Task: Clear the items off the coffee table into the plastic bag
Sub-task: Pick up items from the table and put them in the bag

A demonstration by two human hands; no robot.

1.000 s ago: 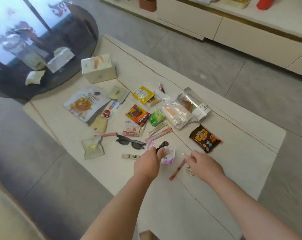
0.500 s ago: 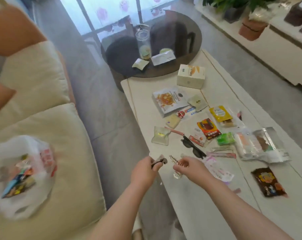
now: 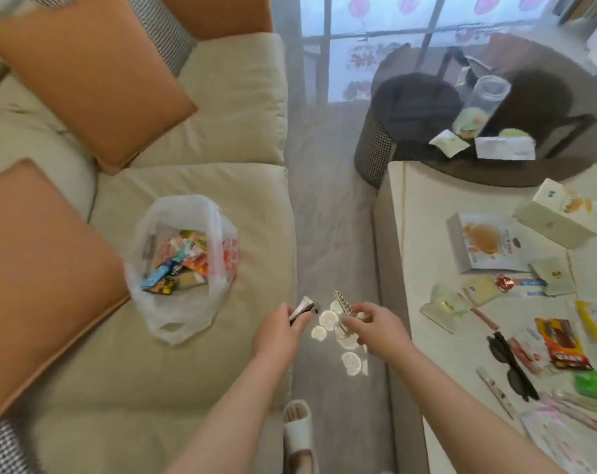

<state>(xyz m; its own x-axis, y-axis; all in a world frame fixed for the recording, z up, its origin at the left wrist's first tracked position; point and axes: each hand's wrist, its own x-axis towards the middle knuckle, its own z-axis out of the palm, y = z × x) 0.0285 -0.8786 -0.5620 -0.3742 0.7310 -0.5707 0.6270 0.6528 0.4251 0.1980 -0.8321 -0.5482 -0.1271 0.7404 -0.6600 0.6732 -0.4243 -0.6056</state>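
Where the left hand (image 3: 279,331) hangs over the sofa's edge, a thin, crinkled, translucent white plastic bag (image 3: 182,265) sits up and to its left on the cream cushion (image 3: 201,364), mouth gaping, holding a heap of bright snack wrappers (image 3: 178,265). The left hand pinches a small dark clip-like item (image 3: 302,309), too blurred to name. The right hand (image 3: 375,328), just beside it, grips a silvery toothed hair claw (image 3: 342,304); round bright patches lie on the grey floor (image 3: 334,200) beneath. Right of the right hand, the pale surface (image 3: 427,364) carries flat foil sachets, a printed pouch (image 3: 488,244), a rectangular carton (image 3: 560,213), black sunglasses (image 3: 510,366) and a red packet (image 3: 561,343). Above it, a dark round glass table (image 3: 515,169) bears a clear cylindrical jar (image 3: 478,107).
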